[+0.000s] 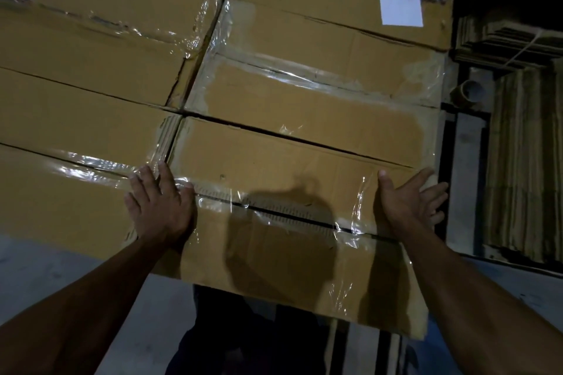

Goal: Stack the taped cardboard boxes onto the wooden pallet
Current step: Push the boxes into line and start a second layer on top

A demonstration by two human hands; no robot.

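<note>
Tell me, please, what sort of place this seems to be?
Probably a warehouse or packing area: taped cardboard boxes stacked tight together, bundles of flattened cardboard at the right, a tape roll, and a bare concrete floor.

pallet hidden under boxes [274, 161]; label [400, 0] print blurred, perhaps unreadable.

Warehouse or packing area is indicated. Taped cardboard boxes [268, 100] are packed edge to edge in rows, one marked with a white shipping label [401, 0]. Bundles of flattened cardboard [524, 161] are stacked at the right, a tape roll [469, 92] is seen beside them. Bare grey concrete floor [36, 268] is visible. Lighting is dim.
</note>
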